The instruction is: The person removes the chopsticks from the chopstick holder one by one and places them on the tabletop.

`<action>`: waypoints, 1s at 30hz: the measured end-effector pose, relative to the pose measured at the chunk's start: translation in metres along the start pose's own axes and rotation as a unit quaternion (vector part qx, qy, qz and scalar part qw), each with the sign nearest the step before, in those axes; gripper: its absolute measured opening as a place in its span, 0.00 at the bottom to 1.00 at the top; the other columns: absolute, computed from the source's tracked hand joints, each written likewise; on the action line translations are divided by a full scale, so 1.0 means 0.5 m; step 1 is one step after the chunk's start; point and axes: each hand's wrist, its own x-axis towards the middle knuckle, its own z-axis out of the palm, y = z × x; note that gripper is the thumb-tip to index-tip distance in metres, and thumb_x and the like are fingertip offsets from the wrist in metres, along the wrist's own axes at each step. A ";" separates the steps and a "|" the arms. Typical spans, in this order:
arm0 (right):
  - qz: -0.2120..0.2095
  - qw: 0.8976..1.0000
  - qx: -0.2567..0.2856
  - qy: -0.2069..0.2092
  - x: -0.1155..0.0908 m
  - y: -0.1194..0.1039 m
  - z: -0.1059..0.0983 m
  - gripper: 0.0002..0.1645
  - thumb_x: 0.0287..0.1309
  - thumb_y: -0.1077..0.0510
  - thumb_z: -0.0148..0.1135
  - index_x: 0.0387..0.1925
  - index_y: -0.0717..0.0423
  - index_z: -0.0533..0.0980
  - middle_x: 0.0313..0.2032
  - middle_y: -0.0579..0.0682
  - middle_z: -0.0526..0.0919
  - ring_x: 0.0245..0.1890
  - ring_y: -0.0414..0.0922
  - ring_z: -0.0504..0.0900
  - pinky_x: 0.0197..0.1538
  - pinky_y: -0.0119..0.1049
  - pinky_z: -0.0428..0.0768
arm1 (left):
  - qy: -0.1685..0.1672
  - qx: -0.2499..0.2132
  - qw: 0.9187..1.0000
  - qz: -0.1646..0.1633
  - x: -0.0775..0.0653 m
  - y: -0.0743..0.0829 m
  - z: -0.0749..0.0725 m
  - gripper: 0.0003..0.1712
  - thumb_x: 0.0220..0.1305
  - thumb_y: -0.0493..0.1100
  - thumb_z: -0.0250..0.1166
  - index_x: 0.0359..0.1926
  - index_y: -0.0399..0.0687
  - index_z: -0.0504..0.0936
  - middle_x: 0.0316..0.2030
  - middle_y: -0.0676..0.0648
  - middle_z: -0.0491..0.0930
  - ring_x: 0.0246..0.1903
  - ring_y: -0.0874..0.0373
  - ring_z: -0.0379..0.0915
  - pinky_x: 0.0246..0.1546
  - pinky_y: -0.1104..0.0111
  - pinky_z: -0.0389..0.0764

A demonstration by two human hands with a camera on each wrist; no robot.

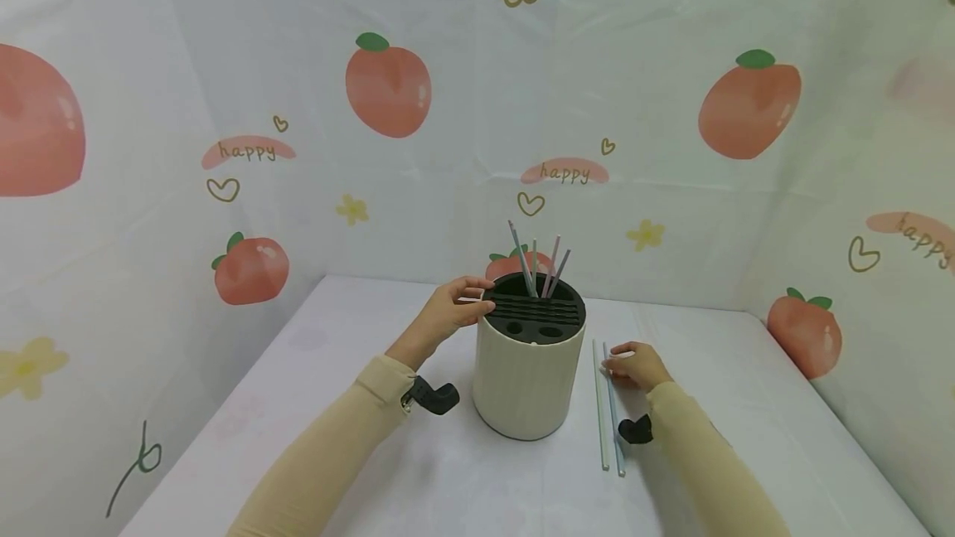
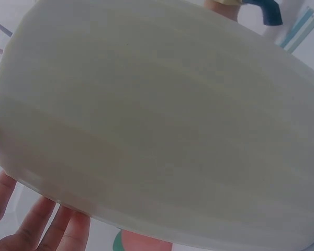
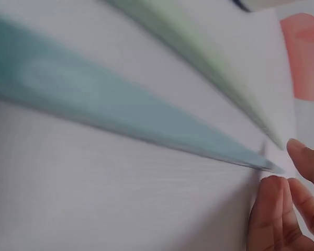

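A cream cylindrical holder (image 1: 526, 384) with a black slotted top (image 1: 535, 310) stands upright on the table, several thin pastel sticks (image 1: 553, 266) leaning in its rear opening. My left hand (image 1: 451, 305) touches the left side of its rim; the left wrist view shows its fairly straight fingers (image 2: 34, 225) against the wall. Right of the holder, a thin light-blue stick (image 1: 613, 421) and a pale-green stick (image 1: 601, 417) lie side by side. My right hand (image 1: 637, 365) is at the far end of the blue stick, its thumb (image 3: 303, 159) and fingertips (image 3: 272, 196) apart.
The white tabletop (image 1: 358, 471) extends around the holder. A white cloth (image 1: 448, 214) printed with peaches, flowers and "happy" hangs behind it and along both sides. Dark devices are strapped at both wrists, including the left wrist device (image 1: 436, 396).
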 end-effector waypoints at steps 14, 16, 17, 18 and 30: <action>-0.161 0.971 0.172 -0.032 -0.086 -0.209 -0.078 0.23 0.66 0.58 0.59 0.58 0.62 0.66 0.39 0.40 0.77 0.38 0.33 0.80 0.46 0.28 0.82 | -0.004 -0.005 1.000 -0.003 0.000 0.002 -0.002 0.23 0.63 0.43 0.66 0.59 0.50 0.76 0.63 0.38 0.67 0.61 0.44 0.69 0.58 0.54 0.77; -0.193 0.959 0.204 -0.037 -0.099 -0.239 -0.078 0.16 0.65 0.59 0.59 0.53 0.55 0.69 0.39 0.41 0.78 0.39 0.34 0.81 0.47 0.27 0.82 | -0.005 -0.006 1.000 -0.003 -0.001 0.002 -0.003 0.23 0.63 0.43 0.66 0.59 0.50 0.76 0.63 0.38 0.67 0.61 0.44 0.69 0.58 0.54 0.76; -0.210 0.952 0.219 -0.040 -0.106 -0.254 -0.076 0.14 0.65 0.60 0.59 0.51 0.53 0.71 0.39 0.42 0.78 0.39 0.35 0.81 0.47 0.28 0.82 | -0.005 -0.006 1.000 -0.002 -0.001 0.002 -0.004 0.23 0.63 0.43 0.66 0.59 0.50 0.76 0.63 0.38 0.67 0.61 0.44 0.69 0.58 0.54 0.76; -0.226 0.944 0.235 -0.043 -0.113 -0.266 -0.073 0.12 0.65 0.62 0.59 0.49 0.51 0.72 0.39 0.43 0.78 0.39 0.36 0.81 0.47 0.28 0.82 | -0.005 -0.006 1.000 -0.001 -0.002 0.003 -0.004 0.23 0.63 0.43 0.66 0.59 0.50 0.76 0.63 0.38 0.67 0.61 0.44 0.69 0.58 0.54 0.76; -0.354 0.916 0.177 -0.071 -0.154 -0.324 0.001 0.15 0.61 0.65 0.62 0.49 0.50 0.76 0.42 0.43 0.81 0.44 0.36 0.83 0.50 0.29 0.82 | 0.002 -0.008 1.000 -0.004 -0.002 0.005 -0.001 0.22 0.63 0.42 0.66 0.58 0.50 0.77 0.63 0.37 0.68 0.60 0.44 0.70 0.56 0.55 0.78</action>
